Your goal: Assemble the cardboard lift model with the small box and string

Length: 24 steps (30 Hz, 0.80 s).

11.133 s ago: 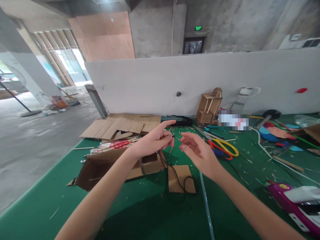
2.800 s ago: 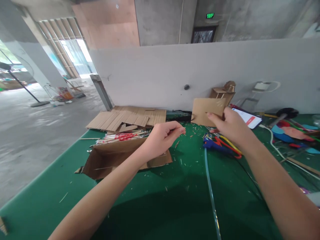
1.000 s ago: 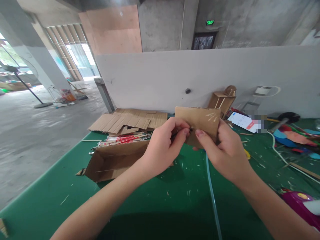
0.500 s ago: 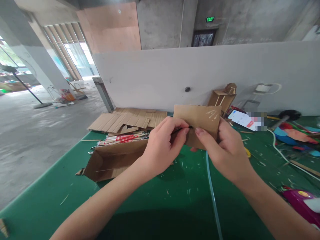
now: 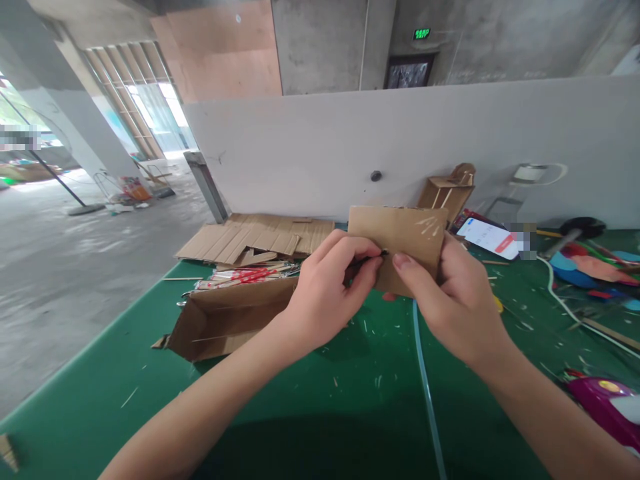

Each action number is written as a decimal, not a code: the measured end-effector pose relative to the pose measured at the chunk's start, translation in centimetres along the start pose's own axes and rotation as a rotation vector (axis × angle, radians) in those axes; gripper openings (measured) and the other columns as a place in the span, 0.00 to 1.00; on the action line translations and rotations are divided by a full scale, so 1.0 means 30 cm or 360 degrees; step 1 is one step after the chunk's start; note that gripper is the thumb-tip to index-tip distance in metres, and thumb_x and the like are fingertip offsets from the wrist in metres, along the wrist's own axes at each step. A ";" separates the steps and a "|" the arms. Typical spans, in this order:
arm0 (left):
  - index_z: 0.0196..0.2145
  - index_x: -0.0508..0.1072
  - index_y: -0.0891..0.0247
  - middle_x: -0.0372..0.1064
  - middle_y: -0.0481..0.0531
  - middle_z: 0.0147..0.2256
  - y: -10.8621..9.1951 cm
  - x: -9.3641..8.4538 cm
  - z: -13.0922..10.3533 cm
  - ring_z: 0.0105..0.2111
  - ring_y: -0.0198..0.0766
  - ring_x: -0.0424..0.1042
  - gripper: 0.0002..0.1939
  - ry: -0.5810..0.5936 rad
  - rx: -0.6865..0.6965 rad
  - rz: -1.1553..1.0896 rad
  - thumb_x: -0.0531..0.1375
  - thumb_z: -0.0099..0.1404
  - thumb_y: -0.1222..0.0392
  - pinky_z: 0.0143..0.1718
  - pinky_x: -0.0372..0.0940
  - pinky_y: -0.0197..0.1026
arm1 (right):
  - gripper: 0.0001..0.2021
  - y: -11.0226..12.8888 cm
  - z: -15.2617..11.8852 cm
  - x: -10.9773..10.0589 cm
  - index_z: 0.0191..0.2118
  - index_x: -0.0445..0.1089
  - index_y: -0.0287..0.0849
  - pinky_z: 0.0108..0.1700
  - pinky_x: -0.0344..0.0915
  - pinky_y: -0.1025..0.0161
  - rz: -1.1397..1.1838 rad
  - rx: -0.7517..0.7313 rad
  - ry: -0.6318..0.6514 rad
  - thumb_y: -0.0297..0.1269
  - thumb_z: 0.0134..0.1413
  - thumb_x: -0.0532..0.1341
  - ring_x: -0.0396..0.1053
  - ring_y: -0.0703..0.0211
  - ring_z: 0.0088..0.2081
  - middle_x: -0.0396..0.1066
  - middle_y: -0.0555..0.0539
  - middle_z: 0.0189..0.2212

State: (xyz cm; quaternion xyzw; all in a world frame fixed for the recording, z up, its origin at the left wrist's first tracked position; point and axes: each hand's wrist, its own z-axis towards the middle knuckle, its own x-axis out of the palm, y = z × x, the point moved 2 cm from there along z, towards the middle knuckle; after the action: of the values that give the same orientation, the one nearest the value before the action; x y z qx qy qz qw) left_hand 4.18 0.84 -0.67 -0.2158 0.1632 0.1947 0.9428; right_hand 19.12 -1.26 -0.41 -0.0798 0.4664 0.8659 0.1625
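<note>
My right hand [image 5: 463, 290] grips a flat rectangular piece of cardboard [image 5: 397, 227] by its right side, the thumb lying across its face. Pale scuff marks show near the card's top right corner. Between thumb and fingers, my left hand [image 5: 327, 283] pinches a thin dark rod-like thing [image 5: 355, 264]. Its black tip meets the card's face near the middle, close to my right thumb; I cannot tell whether it goes through. Most of this dark thing is hidden by my left fingers. Beneath my left forearm stands an open cardboard box [image 5: 220, 320] on the green table.
Cardboard sheets [image 5: 230, 237] and red-and-white wrapped sticks [image 5: 250, 273] lie behind the box. A clear tube [image 5: 424, 387] crosses the green table [image 5: 320, 400]. To the right are a phone [image 5: 487, 238], a small cardboard construction [image 5: 445, 190] and a purple tool [image 5: 605, 407]. A white partition [image 5: 300, 153] stands behind.
My left fingers and the dark tip have shifted very slightly right against the card. Both hands keep their grips, and the view has moved a little.
</note>
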 end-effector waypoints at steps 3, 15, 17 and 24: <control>0.35 0.70 0.62 0.67 0.47 0.32 0.002 -0.001 0.001 0.30 0.29 0.66 0.03 -0.0004 -0.0039 0.0001 0.57 0.64 0.68 0.30 0.64 0.33 | 0.12 -0.005 0.002 0.003 0.46 0.68 0.46 0.26 0.74 0.62 -0.0050 -0.0033 -0.0016 0.41 0.57 0.58 0.72 0.57 0.31 0.72 0.45 0.37; 0.33 0.68 0.62 0.67 0.48 0.30 0.026 -0.038 0.026 0.28 0.29 0.64 0.04 0.0014 -0.0155 -0.0038 0.55 0.66 0.66 0.24 0.58 0.33 | 0.14 -0.401 0.095 -0.026 0.44 0.68 0.41 0.25 0.68 0.64 -0.0487 0.0681 0.1441 0.42 0.54 0.57 0.73 0.56 0.32 0.74 0.45 0.35; 0.32 0.68 0.63 0.67 0.48 0.30 0.036 -0.034 0.026 0.28 0.29 0.64 0.05 0.0061 -0.0179 -0.0031 0.55 0.66 0.66 0.25 0.59 0.33 | 0.12 -0.437 0.085 -0.015 0.37 0.72 0.40 0.32 0.69 0.62 -0.0762 0.0568 0.1668 0.42 0.53 0.58 0.73 0.54 0.34 0.74 0.45 0.34; 0.32 0.70 0.63 0.68 0.47 0.29 0.081 -0.005 0.024 0.28 0.30 0.63 0.04 0.0205 -0.0236 -0.0037 0.57 0.65 0.66 0.26 0.58 0.33 | 0.19 -0.408 0.104 0.013 0.54 0.67 0.40 0.52 0.61 0.56 -0.1158 -0.0114 0.1134 0.37 0.63 0.48 0.67 0.51 0.51 0.69 0.40 0.50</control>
State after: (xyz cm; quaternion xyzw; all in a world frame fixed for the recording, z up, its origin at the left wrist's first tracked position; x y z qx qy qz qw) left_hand 3.14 3.17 -0.84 -0.2990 0.2062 0.1810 0.9140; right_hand 23.15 7.68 -8.37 -0.5328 0.4048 0.6877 0.2816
